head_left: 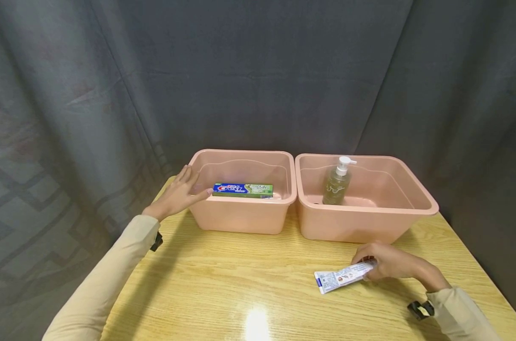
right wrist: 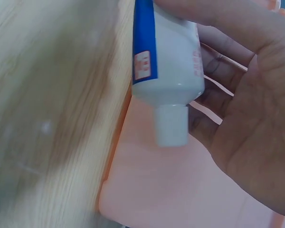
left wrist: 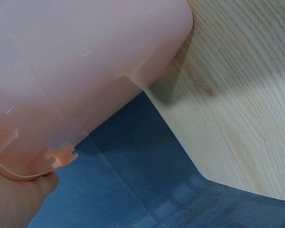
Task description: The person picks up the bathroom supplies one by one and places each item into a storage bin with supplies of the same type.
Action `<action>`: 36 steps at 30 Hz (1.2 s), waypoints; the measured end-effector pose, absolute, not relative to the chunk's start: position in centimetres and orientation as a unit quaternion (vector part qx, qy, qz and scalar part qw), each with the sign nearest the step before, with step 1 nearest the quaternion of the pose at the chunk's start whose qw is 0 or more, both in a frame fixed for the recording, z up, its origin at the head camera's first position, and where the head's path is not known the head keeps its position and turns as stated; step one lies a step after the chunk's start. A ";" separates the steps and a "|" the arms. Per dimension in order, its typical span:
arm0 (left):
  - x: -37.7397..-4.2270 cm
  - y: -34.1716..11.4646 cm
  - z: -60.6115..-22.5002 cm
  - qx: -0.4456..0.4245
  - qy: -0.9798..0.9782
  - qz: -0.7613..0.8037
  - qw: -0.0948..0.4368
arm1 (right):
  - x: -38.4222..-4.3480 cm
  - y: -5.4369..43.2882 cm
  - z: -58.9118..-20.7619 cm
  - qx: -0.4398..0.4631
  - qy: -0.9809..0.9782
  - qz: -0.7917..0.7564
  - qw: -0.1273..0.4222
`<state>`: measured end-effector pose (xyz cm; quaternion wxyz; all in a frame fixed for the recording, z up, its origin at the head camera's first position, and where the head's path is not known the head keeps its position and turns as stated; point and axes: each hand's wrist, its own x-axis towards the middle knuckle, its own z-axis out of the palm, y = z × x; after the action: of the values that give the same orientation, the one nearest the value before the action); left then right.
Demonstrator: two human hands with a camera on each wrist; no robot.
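My right hand (head_left: 387, 261) holds a toothpaste tube (head_left: 343, 276) low over the table, with the flat crimped end pointing left. In the right wrist view the tube's white cap (right wrist: 172, 125) shows, with the fingers wrapped around its body. My left hand (head_left: 177, 193) rests on the left corner of the left pink bin (head_left: 241, 215), fingers spread and mostly straight over the rim. Inside that bin a blue and green Crest toothpaste box (head_left: 243, 190) lies near the front wall.
To the right stands a second pink bin (head_left: 360, 225), close beside the first. It contains a greenish pump bottle (head_left: 336, 188) with a white pump head. Both bins sit on a wooden table (head_left: 224, 274), with a dark grey curtain (head_left: 258, 76) behind them.
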<state>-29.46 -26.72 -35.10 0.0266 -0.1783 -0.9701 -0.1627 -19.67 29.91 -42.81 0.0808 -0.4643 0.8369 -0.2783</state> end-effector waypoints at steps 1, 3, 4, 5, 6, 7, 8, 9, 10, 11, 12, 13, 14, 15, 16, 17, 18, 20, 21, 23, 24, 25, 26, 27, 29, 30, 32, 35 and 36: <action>-29.5 -26.7 -35.1 -0.179 -0.970 -0.162 0.027 | -19.7 29.8 -42.8 -0.466 0.836 -0.278 0.077; -29.5 -26.7 -35.1 -0.177 -0.970 -0.162 0.025 | -19.7 29.7 -42.7 -0.469 0.837 -0.274 0.068; -29.5 -26.8 -35.1 -0.177 -0.970 -0.163 0.025 | -19.7 29.6 -42.7 -0.469 0.838 -0.272 0.066; -29.5 -26.8 -35.1 -0.176 -0.970 -0.163 0.025 | -19.7 29.6 -42.6 -0.468 0.839 -0.269 0.064; -29.5 -26.8 -35.1 -0.176 -0.971 -0.162 0.025 | -19.7 29.5 -42.5 -0.467 0.841 -0.266 0.061; -29.4 -26.8 -35.1 -0.175 -0.971 -0.163 0.024 | -19.7 29.5 -42.5 -0.466 0.842 -0.264 0.059; -29.4 -26.7 -35.1 -0.174 -0.971 -0.163 0.024 | -19.7 29.4 -42.4 -0.464 0.844 -0.262 0.058; -29.4 -26.8 -35.1 -0.173 -0.971 -0.162 0.023 | -19.7 29.4 -42.4 -0.463 0.846 -0.261 0.056; -29.4 -26.8 -35.1 -0.173 -0.971 -0.161 0.023 | -19.7 29.4 -42.3 -0.461 0.846 -0.260 0.055; -29.4 -26.8 -35.1 -0.172 -0.972 -0.161 0.022 | -19.7 29.3 -42.3 -0.460 0.848 -0.258 0.051; -29.4 -26.8 -35.2 -0.172 -0.972 -0.162 0.021 | -19.7 29.3 -42.2 -0.460 0.848 -0.258 0.048; -29.4 -26.8 -35.2 -0.171 -0.972 -0.162 0.021 | -19.7 29.2 -42.2 -0.459 0.849 -0.256 0.043; -29.4 -26.8 -35.2 -0.171 -0.972 -0.163 0.020 | -19.7 29.2 -42.2 -0.459 0.850 -0.255 0.040; -29.4 -26.8 -35.2 -0.171 -0.971 -0.164 0.020 | -19.7 29.1 -42.1 -0.458 0.852 -0.252 0.036; -29.4 -26.8 -35.2 -0.171 -0.971 -0.164 0.021 | -19.7 29.1 -42.1 -0.458 0.853 -0.250 0.032; -29.4 -26.8 -35.2 -0.171 -0.971 -0.164 0.021 | -19.7 29.0 -42.1 -0.456 0.854 -0.248 0.028; -29.4 -26.8 -35.2 -0.172 -0.971 -0.164 0.022 | -19.7 29.0 -42.0 -0.453 0.856 -0.247 0.026; -29.4 -26.8 -35.2 -0.173 -0.971 -0.163 0.023 | -19.7 28.9 -42.0 -0.451 0.859 -0.243 0.018; -29.4 -26.8 -35.2 -0.173 -0.971 -0.163 0.023 | -19.6 28.8 -41.9 -0.449 0.860 -0.242 0.013; -29.4 -26.8 -35.2 -0.173 -0.971 -0.162 0.024 | -19.6 28.7 -41.8 -0.446 0.862 -0.242 0.007; -29.4 -26.8 -35.2 -0.174 -0.971 -0.162 0.024 | -19.6 28.7 -41.7 -0.444 0.862 -0.244 0.007; -29.4 -26.8 -35.2 -0.174 -0.971 -0.162 0.024 | -19.6 28.6 -41.7 -0.442 0.863 -0.245 0.006; -29.4 -26.8 -35.2 -0.173 -0.971 -0.162 0.025 | -19.6 28.6 -41.6 -0.439 0.864 -0.248 0.008; -29.4 -26.8 -35.2 -0.174 -0.971 -0.162 0.025 | -19.6 28.5 -41.5 -0.436 0.865 -0.250 0.008; -29.4 -26.8 -35.2 -0.174 -0.971 -0.163 0.026 | -19.6 28.4 -41.3 -0.430 0.867 -0.251 0.009; -29.4 -26.8 -35.3 -0.173 -0.971 -0.164 0.027 | -19.7 28.4 -41.3 -0.427 0.869 -0.251 0.010; -29.4 -26.8 -35.3 -0.173 -0.970 -0.167 0.028 | -19.7 28.4 -41.2 -0.424 0.870 -0.251 0.009; -29.4 -26.8 -35.3 -0.173 -0.970 -0.171 0.029 | -19.8 28.3 -41.1 -0.424 0.869 -0.256 0.005; -29.4 -26.7 -35.3 -0.172 -0.970 -0.172 0.029 | -19.8 28.2 -41.1 -0.423 0.869 -0.258 0.004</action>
<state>-29.44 -26.73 -35.29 0.0292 -0.1719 -0.9696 -0.1719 -19.79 28.22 -41.07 0.0036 -0.4231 0.8687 -0.2575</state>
